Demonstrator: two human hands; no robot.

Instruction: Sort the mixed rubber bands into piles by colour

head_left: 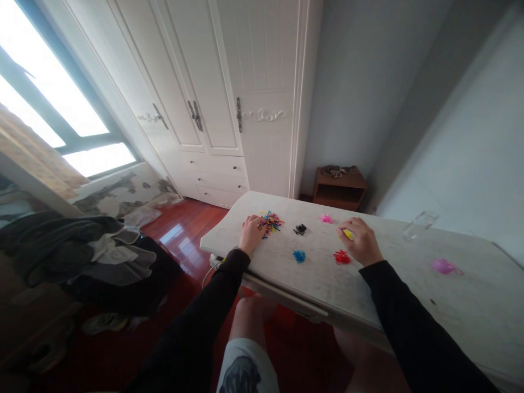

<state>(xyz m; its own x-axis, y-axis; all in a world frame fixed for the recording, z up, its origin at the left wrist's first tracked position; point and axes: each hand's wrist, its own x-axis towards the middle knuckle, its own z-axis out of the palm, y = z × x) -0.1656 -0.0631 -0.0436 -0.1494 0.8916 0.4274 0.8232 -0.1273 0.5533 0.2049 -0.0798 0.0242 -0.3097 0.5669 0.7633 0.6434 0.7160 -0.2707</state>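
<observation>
Colours partly separated

Unseparated: multicoloured pile, left of the black pile on the tabletop, touched by left hand. Already apart: blue pile nearer, pink pile and red pile rightward, yellow pieces farther right at right hand. Either grip's hold: cannot tell.

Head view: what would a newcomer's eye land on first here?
Probably the multicoloured pile on the pale table, with the left hand at its left side. Next, small single-colour clusters to its right: black, blue, pink and red, with yellow at the right hand's fingers.
</observation>
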